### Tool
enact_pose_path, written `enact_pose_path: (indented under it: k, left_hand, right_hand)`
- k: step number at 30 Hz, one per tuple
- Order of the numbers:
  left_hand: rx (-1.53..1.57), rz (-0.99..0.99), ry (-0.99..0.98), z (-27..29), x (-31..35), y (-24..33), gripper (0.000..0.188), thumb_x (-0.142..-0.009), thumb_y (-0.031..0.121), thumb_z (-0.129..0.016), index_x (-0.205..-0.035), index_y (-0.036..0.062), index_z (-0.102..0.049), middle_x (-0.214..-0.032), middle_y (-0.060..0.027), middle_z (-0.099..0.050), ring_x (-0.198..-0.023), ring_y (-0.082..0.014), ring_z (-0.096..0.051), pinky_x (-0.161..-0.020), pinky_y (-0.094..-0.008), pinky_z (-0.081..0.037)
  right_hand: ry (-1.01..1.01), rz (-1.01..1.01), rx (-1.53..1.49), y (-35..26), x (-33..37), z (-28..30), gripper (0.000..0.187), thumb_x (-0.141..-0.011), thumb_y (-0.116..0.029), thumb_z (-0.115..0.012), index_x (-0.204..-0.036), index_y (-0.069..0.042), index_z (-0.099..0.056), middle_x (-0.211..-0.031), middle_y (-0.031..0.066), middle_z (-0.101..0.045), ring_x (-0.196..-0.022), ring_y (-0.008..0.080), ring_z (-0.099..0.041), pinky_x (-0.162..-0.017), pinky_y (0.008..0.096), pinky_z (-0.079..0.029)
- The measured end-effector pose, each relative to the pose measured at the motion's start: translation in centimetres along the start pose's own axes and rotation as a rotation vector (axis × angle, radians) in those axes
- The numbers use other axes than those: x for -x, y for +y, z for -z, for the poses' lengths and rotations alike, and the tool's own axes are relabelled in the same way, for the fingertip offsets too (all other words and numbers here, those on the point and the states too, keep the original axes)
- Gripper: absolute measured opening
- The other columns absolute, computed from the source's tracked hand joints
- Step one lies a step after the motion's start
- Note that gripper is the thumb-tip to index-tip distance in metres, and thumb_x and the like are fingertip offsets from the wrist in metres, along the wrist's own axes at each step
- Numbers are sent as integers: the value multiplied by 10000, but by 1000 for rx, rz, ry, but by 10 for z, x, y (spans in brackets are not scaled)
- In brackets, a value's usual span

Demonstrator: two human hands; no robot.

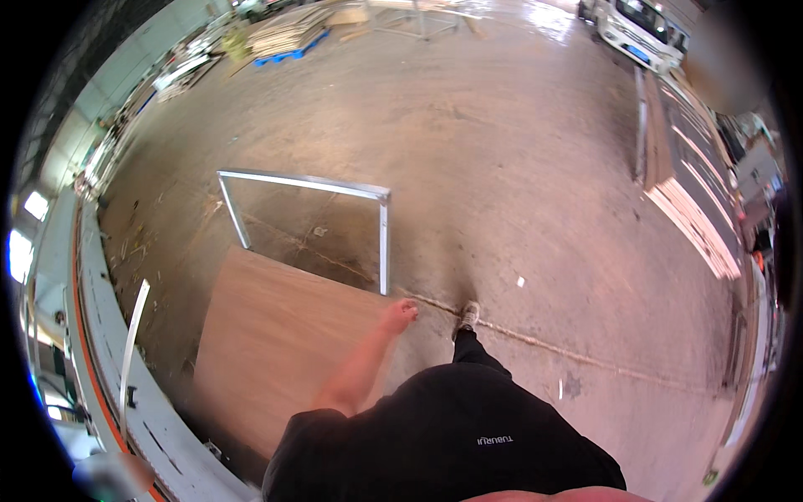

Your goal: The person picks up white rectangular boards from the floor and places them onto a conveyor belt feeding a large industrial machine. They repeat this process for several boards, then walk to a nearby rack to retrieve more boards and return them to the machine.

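My left hand (pixel 403 314) hangs beside the right edge of a large brown wooden board (pixel 276 335), its fingers loosely curled and nothing visible in them. Just past it stands the leg of a silvery metal frame (pixel 384 243), whose top bar runs left above the far edge of the board. I cannot tell whether the hand touches the board. The forearm passes over the wood. My right hand is out of view; a strip of bare skin shows at the lower edge.
Along the left runs a long grey machine bed (pixel 159 418) with an orange strip. Flat panels (pixel 690 222) are stacked at the right. Farther off are a board pile on a blue pallet (pixel 288 50) and a white vehicle (pixel 636 38). My shoe (pixel 468 316) is on the concrete floor.
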State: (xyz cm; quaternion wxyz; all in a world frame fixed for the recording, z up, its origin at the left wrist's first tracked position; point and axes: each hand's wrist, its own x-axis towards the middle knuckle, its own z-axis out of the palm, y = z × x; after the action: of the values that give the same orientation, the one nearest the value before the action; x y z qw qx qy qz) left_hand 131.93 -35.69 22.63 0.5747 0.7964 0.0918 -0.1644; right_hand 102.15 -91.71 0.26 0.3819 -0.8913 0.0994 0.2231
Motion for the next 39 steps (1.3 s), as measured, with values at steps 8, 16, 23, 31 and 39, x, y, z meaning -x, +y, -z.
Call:
enact_pose_path:
  k: [8,16,23,31,39]
  left_hand:
    - [-40,197,552,56,-171,73,619,-981,383,-703,-1410,-43,-574,-1089,-146,-777,-1042,-261,-742,-934,-393,-560]
    - [270,454,1003,118,-354,97,995,-883,471,-792,-1550,-67,-287,-1283,-277,-695,-1138,-385,-701,-996,-419,-531]
    - [408,501,1360,144,-438,147,782,-821,310,-822,-1394,-13,-401,-1119,-267,-687,-1031,-425,-709,-901,-521,-551]
    - [545,620,1328,211,-524,163,770,-824,325,-832,-1380,-1,-412,-1119,-252,-688,-1029,-396,-703,-915,-497,-553]
    - [787,641,1517,353,-654,170,624,-813,115,-801,-1330,40,-461,-975,-118,-648,-765,-213,-665,-632,-408,-563]
  right_hand:
    - [-179,-204,-99,-191,-312,236,427,-986,-407,-676,-941,1,-792,-809,166,-758,-748,288,-729,-730,435,-583]
    - [-26,107,23,-509,-610,334,450,-1013,-401,-650,-790,-26,-760,-648,80,-673,-563,148,-591,-541,349,-466]
    - [-568,93,402,-656,-742,294,278,-1027,-274,-621,-1220,-102,-723,-1072,115,-731,-968,266,-752,-799,436,-605]
    - [-779,-27,116,-701,-937,279,505,-1051,-420,-609,-1307,14,-655,-1180,235,-716,-1141,372,-689,-964,472,-547]
    - [-688,314,396,-919,-1143,194,726,-964,-565,-703,-1413,0,-634,-1298,263,-696,-1160,398,-673,-1029,456,-532]
